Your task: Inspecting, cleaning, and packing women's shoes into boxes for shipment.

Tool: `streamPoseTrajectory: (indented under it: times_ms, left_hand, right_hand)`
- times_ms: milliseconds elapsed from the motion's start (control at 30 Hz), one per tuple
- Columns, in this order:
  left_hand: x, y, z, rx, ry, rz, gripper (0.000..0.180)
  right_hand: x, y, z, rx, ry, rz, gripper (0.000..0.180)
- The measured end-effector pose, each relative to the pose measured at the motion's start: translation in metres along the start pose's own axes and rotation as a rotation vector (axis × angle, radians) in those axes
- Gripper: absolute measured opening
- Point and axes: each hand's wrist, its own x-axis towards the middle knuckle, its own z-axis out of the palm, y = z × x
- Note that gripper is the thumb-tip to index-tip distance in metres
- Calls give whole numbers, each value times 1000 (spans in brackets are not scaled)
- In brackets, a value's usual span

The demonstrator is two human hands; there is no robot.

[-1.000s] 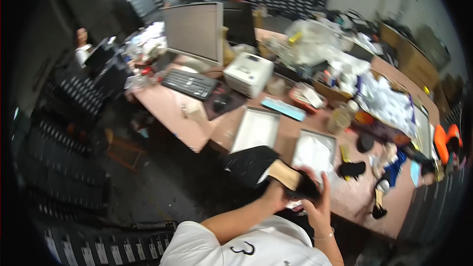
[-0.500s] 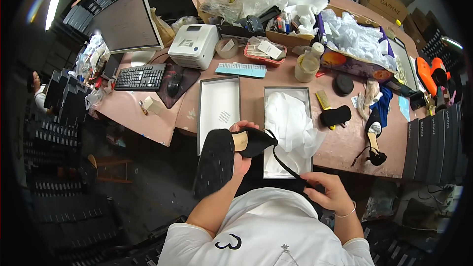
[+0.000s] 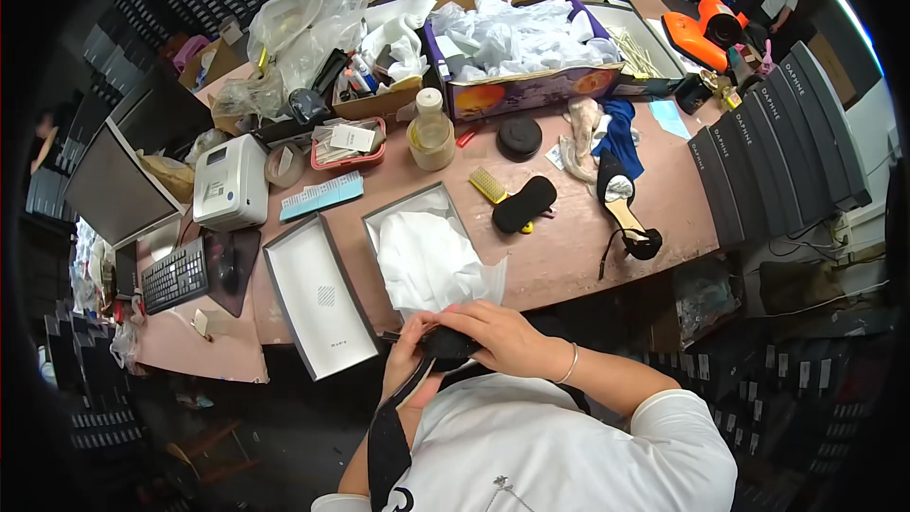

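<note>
Black shoe (image 3: 445, 345) in the grip, white tissue paper (image 3: 431, 261) just above it in a grey-edged box (image 3: 372, 220). White lid (image 3: 318, 296) to its left, pinkish-brown table (image 3: 578, 237), teal comb (image 3: 320, 197) further up-left.

The reddish-brown surface (image 3: 578, 246) bears an open grey shoebox stuffed with white tissue (image 3: 427, 251), its lid (image 3: 318, 294), a black high-heeled sandal (image 3: 626, 213) and a white label printer (image 3: 230, 182).

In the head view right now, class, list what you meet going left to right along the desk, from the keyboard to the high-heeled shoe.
Black keyboard → white label printer → open shoebox lid → shoebox with white tissue paper → black brush → black high-heeled sandal.
</note>
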Motion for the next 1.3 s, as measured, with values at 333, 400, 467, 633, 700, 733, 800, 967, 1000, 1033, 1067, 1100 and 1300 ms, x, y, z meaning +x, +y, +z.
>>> streamPoseTrajectory:
  times_ms: [333, 400, 467, 633, 700, 733, 800, 967, 1000, 1033, 1067, 1100, 1300]
  left_hand:
    - [17, 16, 0, -150, 112, 89, 41]
    - [14, 26, 10, -207, 153, 155, 39]
    - [18, 33, 21, -230, 112, 99, 41]
    - [18, 27, -15, -328, 3, 87, 44]
    - [9, 27, -26, -317, 62, 100, 47]
    - [8, 28, -31, -362, 51, 88, 48]
    - [7, 30, -8, -303, 67, 82, 51]
    - [-11, 24, -18, -261, -11, 142, 55]
    - [-11, 23, -10, -233, -1, 142, 54]
    - [-17, 25, 1, -200, 22, 146, 54]
    - [-18, 27, 4, -189, 33, 133, 53]
    - [-25, 29, 3, -176, 66, 138, 52]
    - [-7, 43, -20, -178, 94, 348, 54]
  right_hand:
    - [38, 108, -99, -492, 26, 125, 88]
    - [40, 155, -104, -722, -59, 241, 79]
    - [26, 216, -96, -805, -111, 205, 75]
    - [30, 223, -121, -795, 258, 389, 66]
    - [38, 215, -120, -881, 544, 325, 59]
    - [46, 202, -116, -753, 457, 364, 52]
    - [51, 193, -91, -630, 299, 413, 34]
    - [85, 225, -18, -779, 271, 485, 34]
    - [83, 229, -16, -725, 277, 523, 33]
    - [82, 231, -18, -657, 280, 554, 31]
    - [79, 232, -23, -544, 310, 497, 29]
    - [77, 224, -22, -416, 324, 420, 26]
    - [34, 118, -77, 173, 407, 317, 48]
